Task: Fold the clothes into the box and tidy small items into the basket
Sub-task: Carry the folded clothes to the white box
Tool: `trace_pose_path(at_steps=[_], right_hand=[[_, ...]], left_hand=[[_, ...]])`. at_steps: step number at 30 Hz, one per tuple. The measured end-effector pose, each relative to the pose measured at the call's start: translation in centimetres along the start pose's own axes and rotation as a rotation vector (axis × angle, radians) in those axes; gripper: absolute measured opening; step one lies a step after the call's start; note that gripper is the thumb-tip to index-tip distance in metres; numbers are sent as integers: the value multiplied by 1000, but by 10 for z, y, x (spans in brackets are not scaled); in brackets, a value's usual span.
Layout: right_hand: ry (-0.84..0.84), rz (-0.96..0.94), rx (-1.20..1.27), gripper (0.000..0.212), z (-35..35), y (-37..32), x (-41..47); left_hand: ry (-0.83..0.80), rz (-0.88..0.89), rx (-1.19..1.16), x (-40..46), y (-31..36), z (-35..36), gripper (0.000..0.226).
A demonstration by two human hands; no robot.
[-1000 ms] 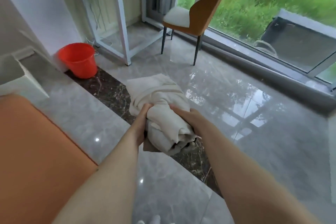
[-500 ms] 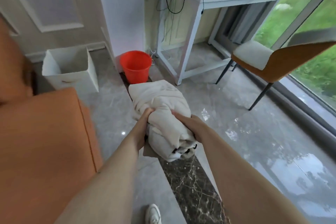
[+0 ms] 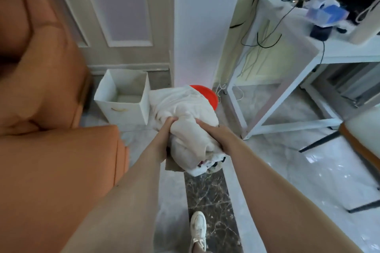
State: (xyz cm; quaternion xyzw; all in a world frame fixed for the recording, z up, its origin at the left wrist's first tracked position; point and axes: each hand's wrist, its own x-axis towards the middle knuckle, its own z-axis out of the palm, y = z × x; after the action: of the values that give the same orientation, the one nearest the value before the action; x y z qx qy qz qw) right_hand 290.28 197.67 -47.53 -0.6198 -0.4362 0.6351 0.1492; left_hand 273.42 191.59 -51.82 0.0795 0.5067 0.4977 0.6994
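The person stands on the glossy grey marble floor [image 3: 287, 170] with both arms stretched forward, carrying a bundle of cream-white folded cloth [image 3: 185, 121] off the ground at about waist height. The left hand [image 3: 162, 141] grips the bundle's left side with its fingers curled into the fabric, and the right hand [image 3: 213, 135] clamps the right side, fingers wrapped over the top. The open white square fabric box [image 3: 123, 107] sits on the floor just ahead and to the left of the bundle, against the panelled wall. Pressing in from the left is a large orange upholstered sofa [image 3: 51, 150], its corner near the box's front. Behind the bundle, partly hidden by it, stands a red plastic bucket [image 3: 207, 94] at the foot of a white pillar [image 3: 205, 26]. To the right is a white metal-framed desk [image 3: 287, 80] trailing black cables, and at the far right edge an orange-backed chair [image 3: 362, 141]. One white sneaker [image 3: 197, 230] shows below on a dark marble strip.
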Motion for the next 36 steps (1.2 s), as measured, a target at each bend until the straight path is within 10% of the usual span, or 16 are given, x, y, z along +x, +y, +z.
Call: trace_pose_path(at_steps=[9,15,22,26,36], right_hand=[[-173,-4,-132,127,46,-149,155],[-266,-15,-93,107,119,-208,244],[-222,82,-50,117,228,-257,381],[-170,119,-19,118,293,-281,461],[-173,174,3,94,384,-290,605]], left_hand=[[270,87,-30,109,149,-7,30],[385,188,-24,176,226,-75,46],[439,56,11,284,319,-186,67],[454,58,-33,355,373,-250,34],[529,-100,71,485,425,-362,35]])
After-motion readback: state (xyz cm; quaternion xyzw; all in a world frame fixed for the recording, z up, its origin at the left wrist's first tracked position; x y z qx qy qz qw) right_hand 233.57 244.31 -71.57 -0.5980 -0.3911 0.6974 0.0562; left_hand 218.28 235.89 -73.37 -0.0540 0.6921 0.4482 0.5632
